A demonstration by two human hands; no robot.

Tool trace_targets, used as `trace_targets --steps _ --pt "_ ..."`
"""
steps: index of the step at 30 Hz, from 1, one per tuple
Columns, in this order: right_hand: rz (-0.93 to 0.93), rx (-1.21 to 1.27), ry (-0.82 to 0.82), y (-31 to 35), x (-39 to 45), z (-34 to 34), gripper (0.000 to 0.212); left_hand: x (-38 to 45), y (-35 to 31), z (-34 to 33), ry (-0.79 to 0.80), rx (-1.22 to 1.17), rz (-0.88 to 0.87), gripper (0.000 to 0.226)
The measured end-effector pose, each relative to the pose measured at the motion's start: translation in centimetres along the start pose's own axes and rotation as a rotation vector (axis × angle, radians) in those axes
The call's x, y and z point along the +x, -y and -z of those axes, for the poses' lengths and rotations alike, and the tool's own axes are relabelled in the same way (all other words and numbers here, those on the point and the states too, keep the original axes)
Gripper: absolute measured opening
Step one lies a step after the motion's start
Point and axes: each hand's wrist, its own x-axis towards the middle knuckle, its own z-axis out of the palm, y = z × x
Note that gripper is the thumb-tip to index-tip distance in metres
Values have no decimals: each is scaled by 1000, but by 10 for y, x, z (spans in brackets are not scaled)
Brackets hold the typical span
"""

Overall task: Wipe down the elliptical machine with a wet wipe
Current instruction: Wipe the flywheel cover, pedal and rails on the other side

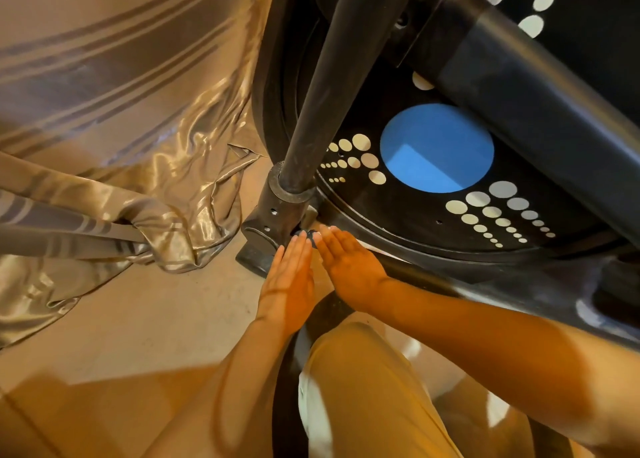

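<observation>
Both hands, left (289, 277) & right (349, 267), flat, grip released, at elliptical base (273, 225); no wipe visible, progress can't be judged.

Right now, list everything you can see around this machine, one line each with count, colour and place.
elliptical machine: one, black, fills centre and right
flywheel disc: one, blue centre with pale dots, right of centre
upright tube: one, black, rises from a socket at centre
foot cap: one, black, on the floor at the frame's end
curtain: one, shiny gold and grey striped, left, pooling on the floor
floor: beige, lower left
left hand: flat, fingers straight, by the socket base
right hand: flat, fingers straight, beside it
</observation>
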Motion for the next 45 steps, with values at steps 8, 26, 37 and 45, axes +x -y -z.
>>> trace_targets --steps 8,26,37,45 --pt "-211 14 27 -20 -102 -22 73 9 -28 -1 -47 -198 1 56" --pt "-371 39 -251 -13 -133 -56 66 15 -72 -16 54 -97 158 64" --pt "-724 51 -145 -8 -164 -53 74 23 -122 -20 58 -59 256 90" --pt "-387 108 -56 -17 -116 -20 66 23 -127 -17 131 -68 375 64"
